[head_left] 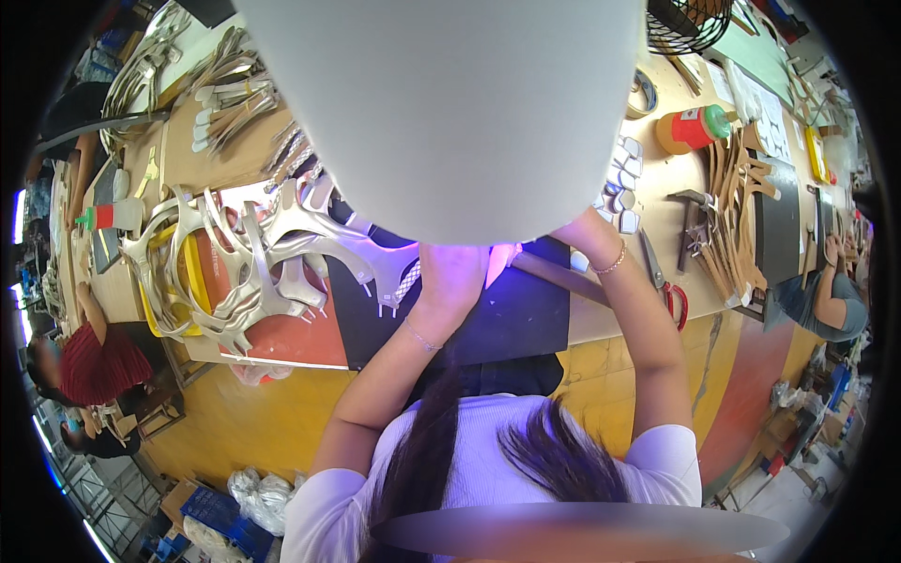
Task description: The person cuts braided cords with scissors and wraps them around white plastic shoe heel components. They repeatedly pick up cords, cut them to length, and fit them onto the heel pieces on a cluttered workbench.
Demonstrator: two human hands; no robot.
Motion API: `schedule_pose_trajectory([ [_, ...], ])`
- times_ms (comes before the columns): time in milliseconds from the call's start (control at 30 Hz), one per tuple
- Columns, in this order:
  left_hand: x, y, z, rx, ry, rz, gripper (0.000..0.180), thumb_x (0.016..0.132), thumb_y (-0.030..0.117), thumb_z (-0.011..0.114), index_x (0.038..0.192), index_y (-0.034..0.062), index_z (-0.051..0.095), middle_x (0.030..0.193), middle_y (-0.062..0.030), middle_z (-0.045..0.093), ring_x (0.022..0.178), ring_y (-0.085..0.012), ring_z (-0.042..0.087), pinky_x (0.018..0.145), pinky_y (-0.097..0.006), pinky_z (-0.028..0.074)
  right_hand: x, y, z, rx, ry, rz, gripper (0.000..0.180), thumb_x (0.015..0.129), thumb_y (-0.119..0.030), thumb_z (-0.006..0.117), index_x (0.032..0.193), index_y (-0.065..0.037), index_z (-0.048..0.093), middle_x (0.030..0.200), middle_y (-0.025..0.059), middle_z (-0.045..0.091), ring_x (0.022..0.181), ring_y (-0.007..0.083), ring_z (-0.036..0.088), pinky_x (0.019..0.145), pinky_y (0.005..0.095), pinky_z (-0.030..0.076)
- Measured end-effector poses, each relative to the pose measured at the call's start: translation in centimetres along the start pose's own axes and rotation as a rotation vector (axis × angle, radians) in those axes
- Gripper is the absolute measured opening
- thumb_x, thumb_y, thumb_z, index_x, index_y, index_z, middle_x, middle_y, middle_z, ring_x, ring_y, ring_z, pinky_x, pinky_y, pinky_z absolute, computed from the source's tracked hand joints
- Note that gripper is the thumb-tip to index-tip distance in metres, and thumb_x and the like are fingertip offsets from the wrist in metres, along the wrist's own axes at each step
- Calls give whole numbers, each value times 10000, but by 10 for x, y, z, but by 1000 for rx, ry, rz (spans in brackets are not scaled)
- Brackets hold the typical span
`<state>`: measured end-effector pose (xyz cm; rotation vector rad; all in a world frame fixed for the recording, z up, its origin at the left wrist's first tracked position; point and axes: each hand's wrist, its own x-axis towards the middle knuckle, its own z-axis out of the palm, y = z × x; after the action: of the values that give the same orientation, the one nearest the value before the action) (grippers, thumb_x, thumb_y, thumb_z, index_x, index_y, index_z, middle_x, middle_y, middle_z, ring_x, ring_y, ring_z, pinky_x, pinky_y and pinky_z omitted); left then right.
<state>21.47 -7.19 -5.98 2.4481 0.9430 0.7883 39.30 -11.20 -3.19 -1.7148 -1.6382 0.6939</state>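
Note:
A large white rounded form (450, 122) in front covers the fingers of both my hands. My left hand (452, 277) is over the black mat (526, 310), close to the silver sandal-like strap pieces (361, 251) and a braided strap end (406, 281). Beside its thumb side a small pointed piece (500, 263) glows pink in violet light; I cannot tell whether it is held. My right hand (579, 233) reaches under the white form from the right. Below it a brown bar-like piece (563, 279) lies slanting across the mat; its far end is hidden.
Red-handled scissors (662, 277), a hammer (693, 216) and brown strap pieces (732, 206) lie to the right, near a glue bottle (693, 129). Silver straps fill a yellow tray (195, 267) at left. A fan (690, 23) stands far right. Other people sit at both sides.

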Motion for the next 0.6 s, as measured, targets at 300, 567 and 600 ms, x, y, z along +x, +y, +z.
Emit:
schedule_pose_trajectory([
  [300,-20,3,2,210,-23,34,374,834,86,681,1198,0,659,1191,-115,618,1100,-283,578,954,-429,436,25,28,0,-201,-125,-300,257,810,-327,764,1059,-266,790,1186,2,632,1149,193,526,913,407,305],
  [567,-32,-25,-11,144,-159,208,448,817,63,690,1254,-10,628,1306,-126,582,1185,-292,534,1004,-457,414,0,21,3,24,31,-297,264,800,-257,774,1062,-228,785,1054,-4,626,1044,187,536,944,399,314],
  [600,-31,-25,-11,148,-141,233,446,806,64,696,1241,-14,634,1315,-127,576,1181,-292,532,1002,-455,416,0,20,3,7,38,-291,273,794,-240,779,1066,-220,782,1046,-4,625,1033,188,538,950,392,315],
])
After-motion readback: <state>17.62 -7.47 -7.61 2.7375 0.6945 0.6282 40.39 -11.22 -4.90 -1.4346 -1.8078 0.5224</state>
